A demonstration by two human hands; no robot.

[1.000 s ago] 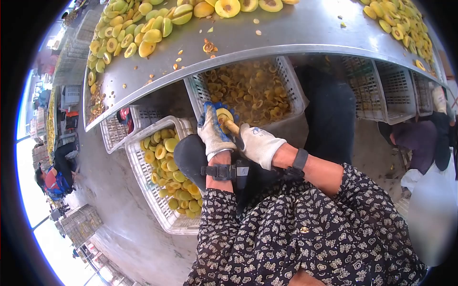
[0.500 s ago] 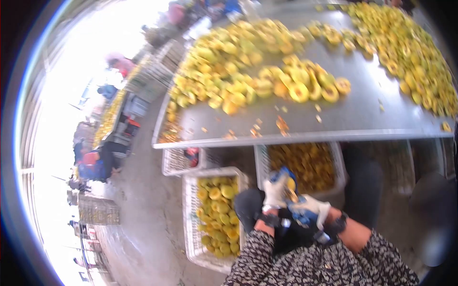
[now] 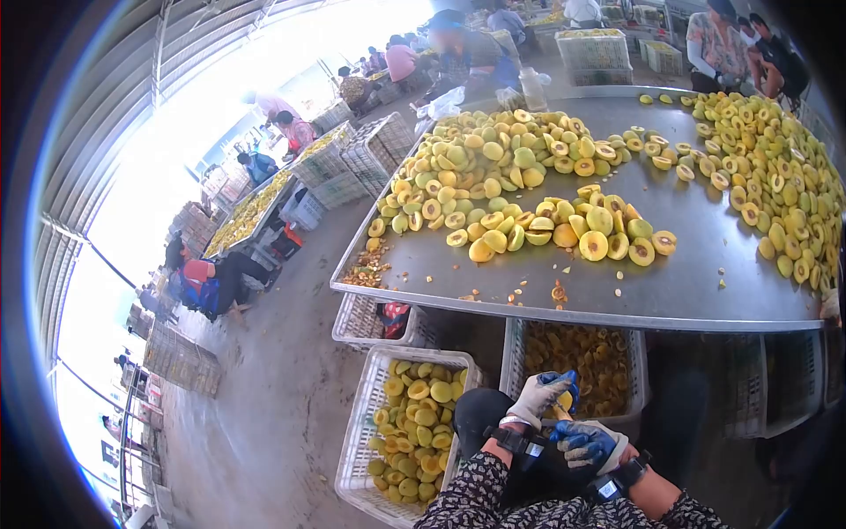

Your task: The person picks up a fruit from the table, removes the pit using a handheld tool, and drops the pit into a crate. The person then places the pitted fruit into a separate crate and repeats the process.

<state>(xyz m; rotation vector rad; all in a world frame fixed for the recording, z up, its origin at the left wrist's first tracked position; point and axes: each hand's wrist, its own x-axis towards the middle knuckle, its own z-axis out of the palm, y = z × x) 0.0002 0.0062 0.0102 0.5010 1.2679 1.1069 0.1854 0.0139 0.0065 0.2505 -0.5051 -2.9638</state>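
In a white glove with blue fingers, my left hand point(image 3: 541, 397) is closed around a yellow peach half point(image 3: 564, 403), only partly visible between the fingers. My right hand point(image 3: 590, 443), gloved alike, is closed just below it, close against the fruit; what its fingers hold is hidden. Both hands are over my lap, in front of a white crate point(image 3: 511, 357) of brownish-orange fruit scraps under the table edge. Left of my knee stands another white crate point(image 3: 352, 441) filled with yellow-green peach halves point(image 3: 414, 423).
The metal table point(image 3: 679, 291) carries a heap of peach halves point(image 3: 493, 159), a larger pile point(image 3: 784, 194) at right, and small scraps near its front edge. A smaller crate point(image 3: 352, 322) with a red item stands under its left corner. People work at other tables beyond.
The view has tilted up, so the table and crates sit lower and further right, and more of the hall shows. My hands stay together around the peach half.
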